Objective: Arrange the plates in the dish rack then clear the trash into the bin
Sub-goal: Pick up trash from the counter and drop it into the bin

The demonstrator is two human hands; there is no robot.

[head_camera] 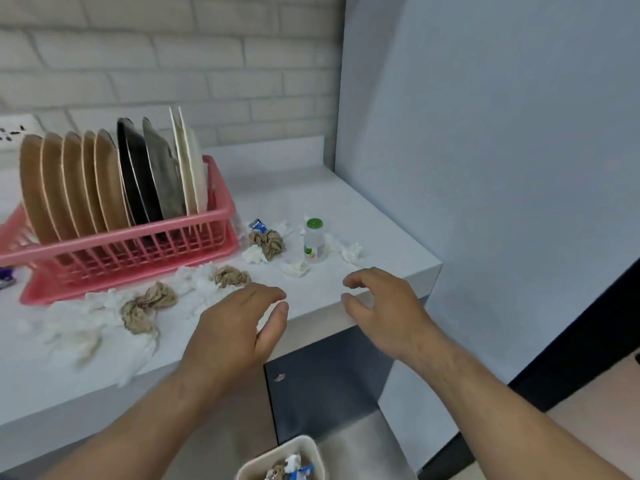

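Observation:
A pink dish rack [180, 252] at the left of the counter holds several upright plates [100, 181]: brown, black, grey and cream. In front of it lie crumpled brown paper [147, 306], white tissues [86, 327] and a small bottle with a green cap [314, 240]. A blue wrapper [258, 226] sits by more brown paper [268, 242]. My left hand [239, 327] and my right hand [384, 306] hover empty over the counter's front edge, fingers loosely curled. A cream bin [304, 448] with trash inside stands on the floor below.
The white counter [381, 216] ends at a blue-grey wall [485, 133] on the right. A brick wall backs it. Dark cabinet doors [329, 382] are under the counter. A purple item [5, 277] shows at the far left edge.

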